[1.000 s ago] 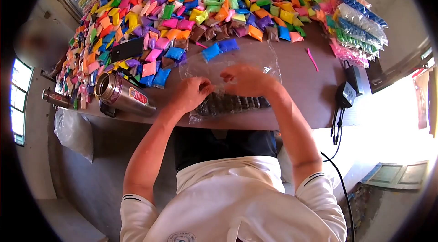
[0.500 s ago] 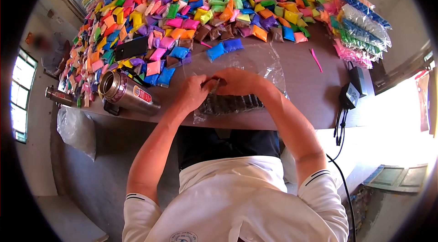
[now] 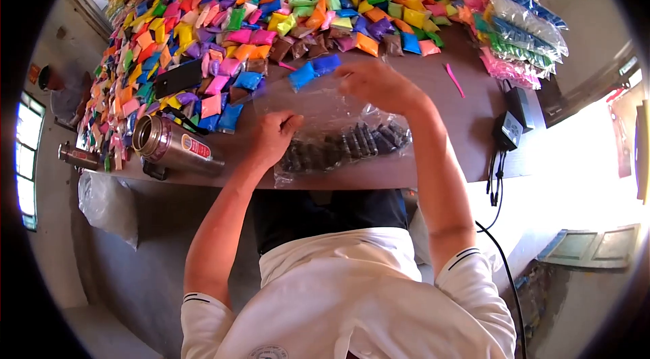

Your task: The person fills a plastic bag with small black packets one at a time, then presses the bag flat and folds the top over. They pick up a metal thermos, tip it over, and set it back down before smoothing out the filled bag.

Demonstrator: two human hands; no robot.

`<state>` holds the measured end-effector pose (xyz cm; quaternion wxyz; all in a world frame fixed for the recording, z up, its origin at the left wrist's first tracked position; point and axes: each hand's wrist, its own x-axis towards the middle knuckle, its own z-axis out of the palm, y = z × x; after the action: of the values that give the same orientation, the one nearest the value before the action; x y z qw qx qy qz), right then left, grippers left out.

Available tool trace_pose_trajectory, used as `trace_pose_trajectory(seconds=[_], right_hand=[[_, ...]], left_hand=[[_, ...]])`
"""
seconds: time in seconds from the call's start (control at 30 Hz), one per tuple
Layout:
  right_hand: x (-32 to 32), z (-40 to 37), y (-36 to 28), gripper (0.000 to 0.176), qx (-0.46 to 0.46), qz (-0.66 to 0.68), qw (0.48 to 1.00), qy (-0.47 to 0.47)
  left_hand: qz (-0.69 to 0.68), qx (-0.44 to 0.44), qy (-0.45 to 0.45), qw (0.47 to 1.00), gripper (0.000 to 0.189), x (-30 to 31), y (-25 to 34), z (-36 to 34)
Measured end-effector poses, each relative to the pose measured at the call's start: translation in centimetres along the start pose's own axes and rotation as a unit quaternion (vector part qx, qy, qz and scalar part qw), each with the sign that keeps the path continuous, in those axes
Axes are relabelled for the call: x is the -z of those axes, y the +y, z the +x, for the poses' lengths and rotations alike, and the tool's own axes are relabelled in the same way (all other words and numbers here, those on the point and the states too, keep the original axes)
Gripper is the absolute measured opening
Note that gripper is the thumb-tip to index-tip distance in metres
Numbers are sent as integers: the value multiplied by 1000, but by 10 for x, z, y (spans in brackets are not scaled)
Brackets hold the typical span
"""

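Brown tabletop (image 3: pixel 467 149) before you; on it, beyond the clear plastic bag (image 3: pixel 332 115), a heap of coloured packets (image 3: pixel 271 13). Steel flask (image 3: pixel 179 145): left of bag. Your hands are apart: left hand (image 3: pixel 276 135) curled at bag's left side; right hand (image 3: pixel 379 85) over its far right, fingertips blurred. Whether either pinches film: cannot tell. Black smartphone (image 3: pixel 179 78): beyond bag, leftward. Dark packets (image 3: pixel 362 142): inside bag, near side. Pink strip (image 3: pixel 455 80): right of bag.

Brown table (image 3: pixel 474 135) | on it: colourful packets (image 3: pixel 281 20) | clear bag (image 3: pixel 318 123) | steel flask (image 3: pixel 179 142) | pink strip (image 3: pixel 455 80)
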<state>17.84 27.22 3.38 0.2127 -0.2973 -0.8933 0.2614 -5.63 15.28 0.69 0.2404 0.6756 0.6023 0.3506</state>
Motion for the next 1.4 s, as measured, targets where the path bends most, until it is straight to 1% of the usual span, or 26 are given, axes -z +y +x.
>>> trace_pose_trajectory(seconds=[0.03, 0.07, 0.1, 0.17, 0.2, 0.27, 0.33, 0.4, 0.47, 0.5, 0.57, 0.6, 0.67, 0.77, 0.9, 0.97, 1.0, 1.07, 1.1, 1.17, 1.2, 1.27, 1.4], right_hand=[[23, -11, -20, 35, -84, 67, 994, 8], [36, -20, -32, 37, -167, 134, 977, 17], [38, -26, -33, 37, -170, 131, 977, 18], [39, -35, -34, 39, -192, 30, 981, -23], [34, -39, -31, 39, -194, 28, 980, -22], [17, -43, -18, 43, -168, 7, 984, -64], [12, -42, -14, 44, -169, -3, 983, -74], [9, -42, -12, 45, -170, -10, 982, -83], [9, -40, -11, 43, -147, 13, 985, -86], [9, -39, -10, 43, -148, 13, 985, -86], [7, -38, -5, 40, -156, 81, 978, -108], [7, -36, -4, 40, -156, 81, 978, -108], [5, -32, -2, 37, -154, 94, 970, -165], [6, -31, -6, 37, -157, 98, 967, -174], [5, -29, -3, 37, -157, 113, 964, -182], [5, -27, -4, 37, -172, 77, 960, -206], [5, -27, -2, 37, -172, 77, 960, -206], [3, -30, 2, 40, -135, 63, 974, -168], [5, -31, 1, 40, -135, 63, 974, -169], [12, -33, -3, 42, -181, 128, 963, -155], [12, -32, -3, 42, -182, 128, 963, -155], [15, -31, -4, 45, -225, 155, 949, -159], [22, -32, -12, 46, -210, 108, 963, -128]], left_hand=[[3, 16, -14, 1000, 27, 0, -3, 1], [-1, 13, -16, 1000, 27, 0, -1, 2], [16, 15, -9, 1000, 28, 1, 3, 2], [30, 15, -3, 999, 28, 1, 3, 2], [23, 23, -13, 999, 28, 2, 1, 2], [17, 31, -22, 999, 28, 2, 3, 1], [57, 45, -23, 997, 29, 6, 9, 1], [43, 39, -22, 998, 30, 4, 5, 1], [29, 33, -22, 999, 30, 4, 2, 1], [17, 30, -20, 999, 30, 3, 1, 2], [5, 27, -19, 999, 31, 2, 2, 3], [6, 26, -18, 999, 31, 2, 2, 3], [7, 24, -16, 1000, 31, 2, 2, 3], [11, 33, -16, 999, 30, 3, 3, 2], [15, 21, -10, 1000, 30, 4, 3, 1], [13, 24, -13, 1000, 30, 5, 2, 0], [17, 19, -12, 1000, 30, 5, 2, 0], [20, 14, -11, 1000, 30, 4, 1, 0], [18, 16, -10, 1000, 30, 4, -1, 0], [15, 17, -10, 1000, 30, 4, -3, -1], [10, 17, -12, 1000, 30, 4, -2, -1], [4, 15, -14, 1000, 31, 3, -2, 1], [11, 19, -7, 1000, 32, 2, -3, 0]])
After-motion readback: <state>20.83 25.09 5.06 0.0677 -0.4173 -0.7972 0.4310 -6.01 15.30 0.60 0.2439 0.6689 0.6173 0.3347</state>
